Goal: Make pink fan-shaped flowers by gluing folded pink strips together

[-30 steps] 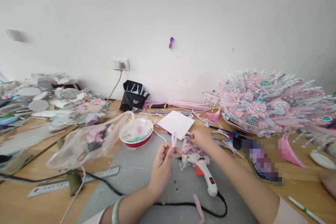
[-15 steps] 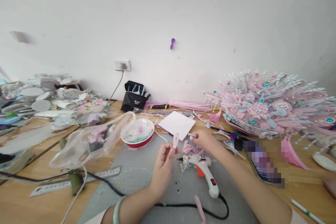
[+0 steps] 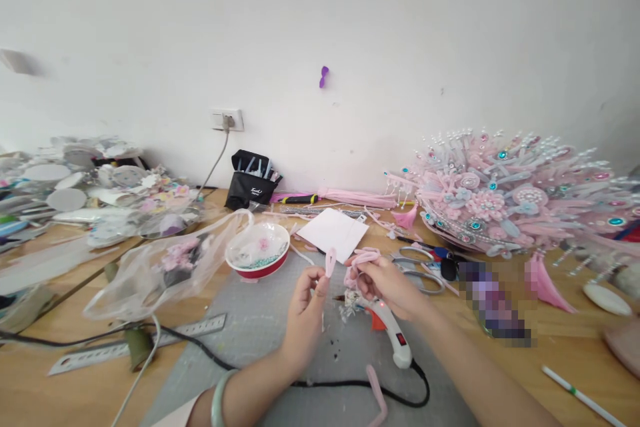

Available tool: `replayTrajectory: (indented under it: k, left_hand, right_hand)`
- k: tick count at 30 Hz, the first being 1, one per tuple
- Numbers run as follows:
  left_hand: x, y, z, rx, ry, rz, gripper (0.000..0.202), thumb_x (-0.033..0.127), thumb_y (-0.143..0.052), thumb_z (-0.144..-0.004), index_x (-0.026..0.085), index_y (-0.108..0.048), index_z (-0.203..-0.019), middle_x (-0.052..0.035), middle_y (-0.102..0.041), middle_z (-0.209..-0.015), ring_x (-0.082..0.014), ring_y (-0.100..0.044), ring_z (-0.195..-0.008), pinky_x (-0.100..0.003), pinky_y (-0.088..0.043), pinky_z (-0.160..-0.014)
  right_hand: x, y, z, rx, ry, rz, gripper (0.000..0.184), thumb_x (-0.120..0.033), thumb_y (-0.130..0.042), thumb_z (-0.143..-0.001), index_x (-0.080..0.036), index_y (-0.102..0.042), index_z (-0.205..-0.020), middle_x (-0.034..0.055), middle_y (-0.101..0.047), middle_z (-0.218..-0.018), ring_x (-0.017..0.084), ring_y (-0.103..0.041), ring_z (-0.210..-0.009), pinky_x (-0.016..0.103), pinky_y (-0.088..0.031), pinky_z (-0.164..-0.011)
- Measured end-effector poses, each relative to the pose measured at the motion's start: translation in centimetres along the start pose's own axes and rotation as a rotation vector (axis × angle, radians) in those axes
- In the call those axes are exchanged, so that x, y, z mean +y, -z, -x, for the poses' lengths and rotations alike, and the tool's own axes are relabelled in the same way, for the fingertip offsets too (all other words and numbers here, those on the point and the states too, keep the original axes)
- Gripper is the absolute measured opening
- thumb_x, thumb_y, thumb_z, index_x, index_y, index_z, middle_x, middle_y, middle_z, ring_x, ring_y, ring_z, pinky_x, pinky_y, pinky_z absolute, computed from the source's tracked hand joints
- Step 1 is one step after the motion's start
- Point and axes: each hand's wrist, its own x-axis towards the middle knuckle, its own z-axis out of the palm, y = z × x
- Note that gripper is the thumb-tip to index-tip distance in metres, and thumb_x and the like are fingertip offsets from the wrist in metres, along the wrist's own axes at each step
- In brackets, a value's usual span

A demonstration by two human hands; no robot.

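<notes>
My left hand (image 3: 306,312) is closed, pinching a small pink pipe-cleaner loop (image 3: 331,261) that stands up from the fingertips. To its right, my right hand (image 3: 386,282) has its fingers closed on a second bent pink pipe cleaner (image 3: 367,255). Just below that hand lies a white hot glue gun (image 3: 393,330) with an orange trigger and a lit red light, its nozzle towards the left hand. Part of the gun's body is hidden by the right hand. Nearer me, a loose pink pipe cleaner (image 3: 375,390) rests on the grey mat (image 3: 260,340).
A white card (image 3: 333,233) lies behind the hands. A red-and-white bowl of beads (image 3: 261,268) and a ruler (image 3: 150,341) are at left. On the right are scissors (image 3: 425,280), a phone (image 3: 493,303) and a large pink beaded headdress (image 3: 500,200). The gun's black cable (image 3: 350,384) crosses the mat.
My right hand has moved down and slightly left, from near the card to just above the glue gun, and now grips a pink pipe cleaner. The left hand still pinches its loop. The view has shifted slightly.
</notes>
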Motion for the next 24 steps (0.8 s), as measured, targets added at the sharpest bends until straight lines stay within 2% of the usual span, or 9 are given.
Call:
replayTrajectory:
  k: [4,8,12,16,20,24]
  left_hand:
    - [0.3,-0.1,0.0,0.007,0.018,0.005,0.017,0.036,-0.055,-0.074,0.019,-0.053,-0.073,0.0012,-0.050,-0.068,-0.0140,-0.046,-0.066,-0.022,-0.039,-0.064]
    - [0.3,-0.1,0.0,0.022,0.024,0.010,0.017,0.035,-0.056,-0.073,0.019,-0.054,-0.072,0.0015,-0.051,-0.068,-0.0137,-0.047,-0.066,-0.022,-0.039,-0.064]
    - [0.1,0.0,0.0,0.009,0.008,0.018,0.015,0.033,-0.054,-0.075,0.019,-0.054,-0.074,0.0010,-0.053,-0.070,-0.0137,-0.048,-0.068,-0.022,-0.040,-0.066]
    - [0.2,0.0,-0.1,0.026,-0.013,0.014,0.014,0.032,-0.053,-0.076,0.019,-0.054,-0.075,0.0010,-0.054,-0.071,-0.0139,-0.049,-0.070,-0.023,-0.040,-0.068]
    - [0.3,0.0,-0.1,0.051,-0.013,0.010,0.013,0.032,-0.052,-0.077,0.019,-0.053,-0.075,0.0015,-0.053,-0.071,-0.0133,-0.048,-0.070,-0.022,-0.040,-0.068]
    - [0.1,0.1,-0.1,0.058,-0.041,0.029,0.011,0.030,-0.052,-0.078,0.019,-0.052,-0.077,0.0018,-0.051,-0.073,-0.0123,-0.047,-0.071,-0.021,-0.039,-0.069]
  right_hand:
    - [0.2,-0.3,0.3,-0.073,-0.048,-0.137,0.015,-0.017,-0.046,-0.065,-0.014,-0.054,-0.077,-0.0036,-0.050,-0.058,0.005,-0.040,-0.043,0.017,-0.030,-0.039]
    - [0.1,-1.0,0.6,-0.029,-0.115,-0.149,0.012,-0.021,-0.043,-0.069,-0.014,-0.053,-0.071,-0.0034,-0.047,-0.054,0.006,-0.040,-0.042,0.018,-0.031,-0.039]
    - [0.0,-1.8,1.0,-0.023,0.001,-0.062,0.014,-0.028,-0.050,-0.072,-0.015,-0.052,-0.068,-0.0016,-0.052,-0.061,0.007,-0.048,-0.050,0.021,-0.041,-0.050]
    - [-0.2,-2.6,1.5,0.002,0.071,-0.041,0.012,-0.026,-0.056,-0.068,-0.015,-0.056,-0.072,-0.0018,-0.055,-0.061,0.009,-0.054,-0.057,0.023,-0.045,-0.058]
    - [-0.6,-3.2,2.2,-0.016,0.014,-0.209,0.008,-0.020,-0.055,-0.066,-0.014,-0.058,-0.069,-0.0002,-0.058,-0.065,0.009,-0.056,-0.059,0.022,-0.046,-0.061]
    - [-0.9,-3.1,2.4,-0.072,-0.032,-0.368,0.012,-0.019,-0.060,-0.063,-0.014,-0.059,-0.074,0.0015,-0.063,-0.071,0.010,-0.059,-0.064,0.023,-0.047,-0.068]
